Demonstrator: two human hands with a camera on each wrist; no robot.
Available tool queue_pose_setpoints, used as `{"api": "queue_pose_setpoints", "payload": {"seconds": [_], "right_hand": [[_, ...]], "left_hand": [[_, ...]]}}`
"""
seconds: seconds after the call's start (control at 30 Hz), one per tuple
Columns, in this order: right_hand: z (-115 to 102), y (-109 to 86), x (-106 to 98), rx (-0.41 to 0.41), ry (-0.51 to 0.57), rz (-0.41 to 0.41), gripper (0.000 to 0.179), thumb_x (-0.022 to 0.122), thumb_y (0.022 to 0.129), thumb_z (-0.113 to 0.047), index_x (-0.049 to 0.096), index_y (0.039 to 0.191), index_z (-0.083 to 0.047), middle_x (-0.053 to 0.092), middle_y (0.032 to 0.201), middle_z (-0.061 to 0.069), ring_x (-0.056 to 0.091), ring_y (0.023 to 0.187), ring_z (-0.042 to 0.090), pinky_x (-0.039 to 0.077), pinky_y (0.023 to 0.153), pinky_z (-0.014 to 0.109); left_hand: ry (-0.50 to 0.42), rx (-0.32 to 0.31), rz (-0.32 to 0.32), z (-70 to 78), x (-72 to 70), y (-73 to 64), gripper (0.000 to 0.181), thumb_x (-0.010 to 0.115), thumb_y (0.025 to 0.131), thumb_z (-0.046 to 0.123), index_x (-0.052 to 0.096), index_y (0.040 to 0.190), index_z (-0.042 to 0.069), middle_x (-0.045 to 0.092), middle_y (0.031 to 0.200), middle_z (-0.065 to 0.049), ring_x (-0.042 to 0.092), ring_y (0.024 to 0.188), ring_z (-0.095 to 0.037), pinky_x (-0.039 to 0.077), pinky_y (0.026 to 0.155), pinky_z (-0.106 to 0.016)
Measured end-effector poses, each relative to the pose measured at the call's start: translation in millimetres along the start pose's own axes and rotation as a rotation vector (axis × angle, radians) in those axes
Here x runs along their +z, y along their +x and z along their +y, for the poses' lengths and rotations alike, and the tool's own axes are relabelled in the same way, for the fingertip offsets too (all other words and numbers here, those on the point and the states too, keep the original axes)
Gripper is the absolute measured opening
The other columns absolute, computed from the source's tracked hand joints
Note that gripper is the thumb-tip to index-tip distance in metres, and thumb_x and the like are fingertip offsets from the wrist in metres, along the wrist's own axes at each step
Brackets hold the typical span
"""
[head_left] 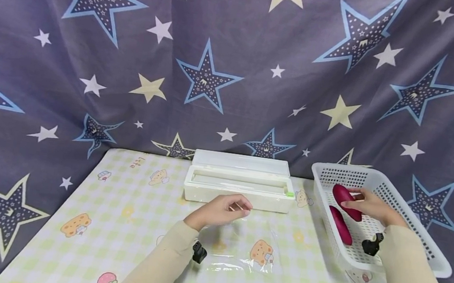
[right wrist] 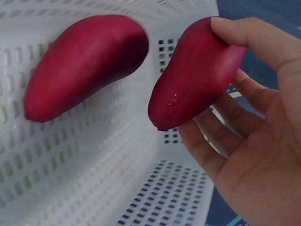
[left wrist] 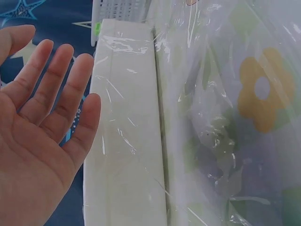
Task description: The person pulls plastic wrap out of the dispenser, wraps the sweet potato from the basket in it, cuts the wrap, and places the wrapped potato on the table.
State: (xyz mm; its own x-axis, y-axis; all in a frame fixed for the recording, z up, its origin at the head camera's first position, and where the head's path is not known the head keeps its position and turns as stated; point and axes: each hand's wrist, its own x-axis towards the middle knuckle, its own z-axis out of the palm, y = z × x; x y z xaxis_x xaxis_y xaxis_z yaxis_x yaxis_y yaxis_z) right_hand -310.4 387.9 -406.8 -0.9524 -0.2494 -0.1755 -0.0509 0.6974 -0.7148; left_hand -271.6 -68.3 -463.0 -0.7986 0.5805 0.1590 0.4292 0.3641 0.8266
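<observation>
My right hand [head_left: 371, 207] grips a dark red mango [right wrist: 195, 75] between thumb and fingers, inside the white perforated basket [right wrist: 127, 160]. A second red mango [right wrist: 89, 66] lies beside it in the basket. My left hand [head_left: 219, 211] hovers in front of the white cling film box [head_left: 238, 198], its fingers loosely bent and holding nothing. In the left wrist view the palm shows bare, next to the box's front. A sheet of clear cling film [head_left: 232, 262] lies spread on the table below the left hand.
The box's lid [head_left: 241, 162] stands raised at the back, and a green slider [head_left: 290, 194] sits at its right end. A checkered cloth [head_left: 113, 222] with cartoon prints covers the table. Behind hangs a dark star-patterned curtain [head_left: 233, 27].
</observation>
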Motion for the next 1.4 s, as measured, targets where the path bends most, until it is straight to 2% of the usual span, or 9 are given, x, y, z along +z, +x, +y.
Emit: {"api": "queue_pose_setpoints", "payload": {"seconds": [0.23,0.43,0.57,0.73,0.9,1.03,1.23,1.4], "right_hand": [[-24,5.2,0,-0.106,-0.081,0.04,0.068,0.068,0.094,-0.025,0.039,0.144,0.01,0.054,0.128,0.033,0.056,0.115,0.041,0.052,0.085,0.038],[-46,6.6,4,-0.123,-0.111,0.025,0.068,0.07,0.094,-0.027,0.041,0.146,0.005,0.055,0.129,0.028,0.056,0.114,0.039,0.052,0.086,0.041],[-60,5.1,11,-0.16,-0.115,0.013,0.066,0.071,0.094,-0.024,0.041,0.146,0.005,0.055,0.129,0.029,0.057,0.113,0.039,0.054,0.083,0.041],[-73,4.9,21,-0.219,-0.098,0.004,0.065,0.073,0.093,-0.02,0.043,0.145,0.005,0.056,0.127,0.027,0.058,0.11,0.037,0.054,0.08,0.036],[-85,5.0,30,-0.257,-0.15,0.007,0.064,0.075,0.091,-0.022,0.046,0.143,0.002,0.058,0.127,0.024,0.058,0.11,0.037,0.052,0.085,0.043],[-91,4.2,37,-0.282,-0.167,0.014,0.061,0.077,0.089,-0.022,0.05,0.139,0.0,0.06,0.125,0.022,0.058,0.111,0.037,0.051,0.086,0.043],[-96,6.4,52,-0.357,-0.101,-0.014,0.06,0.079,0.088,-0.018,0.051,0.138,0.001,0.06,0.122,0.02,0.06,0.106,0.034,0.055,0.081,0.038],[-98,5.3,67,-0.416,-0.091,-0.014,0.058,0.08,0.087,-0.016,0.053,0.136,0.001,0.063,0.118,0.018,0.061,0.105,0.031,0.054,0.086,0.044]], "left_hand": [[0.005,0.022,-0.006,1.3,-3.9,7.2,0.018,0.062,0.101,0.024,0.069,0.116,0.017,0.069,0.111,0.003,0.063,0.096,-0.01,0.052,0.089,-0.029],[-0.009,0.046,-0.013,2.0,-4.1,11.9,0.018,0.062,0.101,0.024,0.068,0.116,0.015,0.069,0.115,0.001,0.063,0.1,-0.014,0.052,0.09,-0.032],[-0.032,0.048,-0.014,2.1,-2.6,12.2,0.019,0.063,0.101,0.023,0.068,0.117,0.015,0.069,0.115,0.002,0.063,0.102,-0.017,0.051,0.091,-0.034],[-0.011,0.048,-0.014,2.5,-1.5,13.1,0.019,0.062,0.101,0.023,0.068,0.118,0.016,0.068,0.113,0.005,0.063,0.1,-0.012,0.051,0.09,-0.03],[-0.001,0.066,-0.01,4.4,0.9,15.6,0.02,0.062,0.102,0.022,0.068,0.119,0.014,0.069,0.115,0.003,0.063,0.102,-0.01,0.051,0.091,-0.028],[-0.019,0.055,-0.01,6.7,5.5,18.8,0.021,0.062,0.102,0.024,0.067,0.12,0.016,0.068,0.118,-0.003,0.063,0.102,-0.011,0.051,0.092,-0.028],[-0.054,0.056,-0.008,5.5,15.0,25.3,0.026,0.062,0.101,0.026,0.064,0.124,0.014,0.065,0.125,-0.01,0.065,0.104,-0.014,0.051,0.091,-0.029],[-0.066,0.042,0.006,5.9,20.3,28.3,0.035,0.064,0.099,0.025,0.058,0.133,0.016,0.062,0.128,-0.006,0.064,0.106,-0.014,0.051,0.092,-0.03]]}}
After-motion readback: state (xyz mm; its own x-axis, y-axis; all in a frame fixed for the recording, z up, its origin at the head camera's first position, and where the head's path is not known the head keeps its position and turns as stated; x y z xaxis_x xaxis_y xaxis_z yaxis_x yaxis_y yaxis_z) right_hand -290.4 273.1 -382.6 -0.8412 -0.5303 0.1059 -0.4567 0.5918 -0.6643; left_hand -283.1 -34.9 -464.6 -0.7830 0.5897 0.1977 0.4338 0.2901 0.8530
